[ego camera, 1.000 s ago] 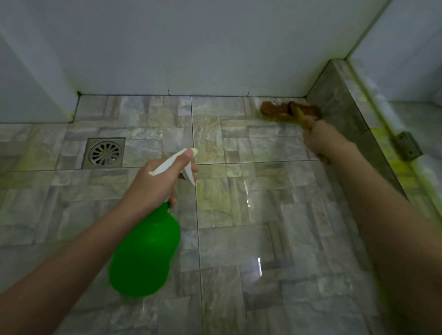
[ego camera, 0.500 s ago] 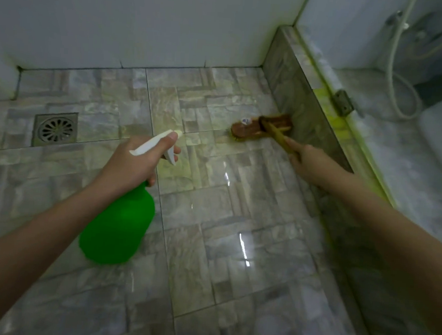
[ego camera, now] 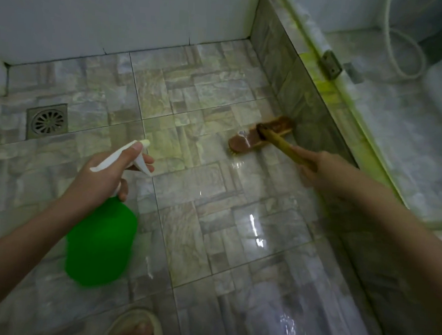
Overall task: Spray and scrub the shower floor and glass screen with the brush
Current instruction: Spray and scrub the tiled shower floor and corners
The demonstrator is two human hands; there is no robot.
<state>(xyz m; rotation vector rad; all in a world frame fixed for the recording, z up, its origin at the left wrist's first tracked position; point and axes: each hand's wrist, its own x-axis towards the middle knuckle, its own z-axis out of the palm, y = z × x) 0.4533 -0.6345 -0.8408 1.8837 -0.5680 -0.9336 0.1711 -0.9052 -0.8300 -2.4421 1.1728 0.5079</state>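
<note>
At the far right of the shower floor (ego camera: 185, 217), against the low tiled kerb (ego camera: 293, 88), the brush (ego camera: 258, 137) sits bristles-down on wet tiles. The right hand (ego camera: 324, 172) has its fingers wrapped round the handle. The left hand (ego camera: 107, 175) grips the green spray bottle (ego camera: 102, 240), fingers curled at the trigger. The near right tiles shine wet, so the floor looks partly done. The tiles by the drain (ego camera: 47, 121) and the glass screen (ego camera: 401, 114) seem left to do.

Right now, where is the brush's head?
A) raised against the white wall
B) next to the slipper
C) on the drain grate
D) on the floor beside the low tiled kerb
D: the brush lies on the floor beside the kerb, far from the drain.
</note>
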